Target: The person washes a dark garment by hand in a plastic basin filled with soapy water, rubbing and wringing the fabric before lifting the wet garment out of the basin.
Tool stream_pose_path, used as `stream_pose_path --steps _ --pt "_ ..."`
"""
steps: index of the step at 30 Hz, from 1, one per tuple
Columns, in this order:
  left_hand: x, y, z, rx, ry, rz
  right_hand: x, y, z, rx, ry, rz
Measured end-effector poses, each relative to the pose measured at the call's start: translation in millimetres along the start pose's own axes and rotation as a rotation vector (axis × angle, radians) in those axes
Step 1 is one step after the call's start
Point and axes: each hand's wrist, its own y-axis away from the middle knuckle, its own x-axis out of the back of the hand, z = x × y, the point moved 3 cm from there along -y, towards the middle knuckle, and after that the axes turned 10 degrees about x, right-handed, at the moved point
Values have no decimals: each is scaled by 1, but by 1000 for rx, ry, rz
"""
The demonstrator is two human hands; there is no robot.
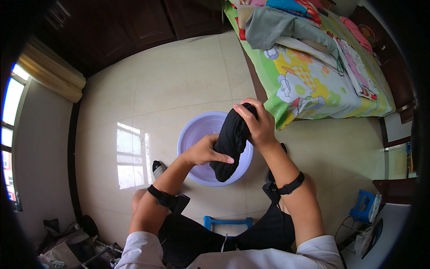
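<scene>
A bunched black cloth (231, 138), perhaps a garment, is stretched between my two hands above a round lilac plastic basin (183, 141). My left hand (206, 153) grips its lower left side, thumb laid across the front and fingers hidden behind. At the upper right end, my right hand (257, 122) curls its fingers over the top of the cloth. The basin stands on the floor between my feet. Its inside is partly covered by the cloth and my hands, so how much water it holds is hard to tell.
Glossy beige tiles (181, 74) surround the basin. A bed with a cartoon-print sheet (302, 87) stands at the upper right, with clothes heaped on it. A blue plastic stool (228, 222) is beneath me. Dark wooden cabinets (134, 23) line the far side. Assorted items (74, 245) crowd the lower left.
</scene>
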Motion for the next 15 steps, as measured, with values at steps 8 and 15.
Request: stream_pose_path --steps 8,15 --pt "-4 5 -2 28 51 -49 -5 -6 -10 10 -78 51" --pt "-13 10 8 -43 303 -27 -16 -13 -16 -54 -83 66"
